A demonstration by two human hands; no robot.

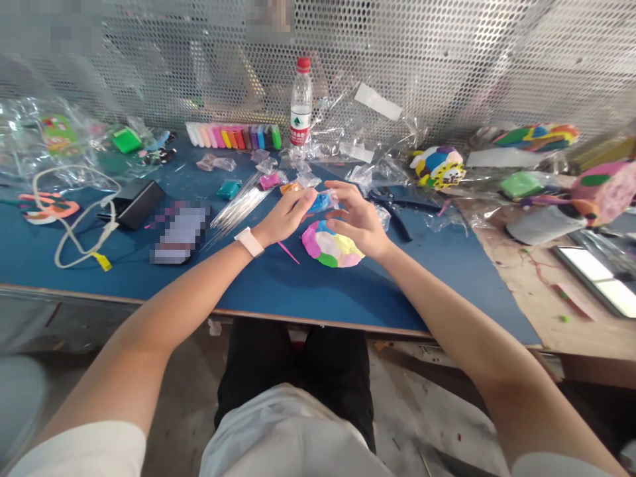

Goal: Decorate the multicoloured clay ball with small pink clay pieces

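The label [299, 130] on the bottle [301, 98] showed partly legible Chinese characters. Your left hand [288, 215] pinched the blue clay packet [321, 203] just beyond the multicoloured clay disc [330, 252], long axis roughly sideways, while your right hand [358, 222] curved around its end, grip unclear. Bare blue mat [298, 288] reached toward the table's front edge [322, 324].

There's a pale wristband [249, 242] just left of centre, white short sleeves [84, 450] in both bottom corners, creased white shirt [288, 430] bottom centre, black trousers [258, 364] just above
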